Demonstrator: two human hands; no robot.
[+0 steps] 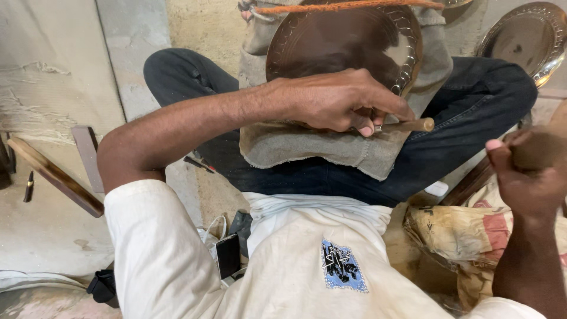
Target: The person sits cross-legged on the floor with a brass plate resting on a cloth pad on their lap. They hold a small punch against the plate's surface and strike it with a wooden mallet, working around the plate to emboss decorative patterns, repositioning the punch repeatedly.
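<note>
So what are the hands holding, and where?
Left hand pinches a metal punch near its middle. Right hand grips a wooden handle; its head is out of view.

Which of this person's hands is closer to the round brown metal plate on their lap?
Left. The left hand rests on the plate's lower edge, gripping a metal punch. The right hand is raised off to the side, holding a brown blurred tool.

The left hand (339,100) pinches a short metal punch (407,125) against the lower edge of a round brown metal plate (342,41), which rests on a grey cloth (307,147) spread over the person's lap. The plate's rim carries a chased border (visible along the right side). The right hand (525,177) is raised off to the side, closed around a wooden handle (534,150). A second, shinier plate (525,38) lies beyond the knee.
</note>
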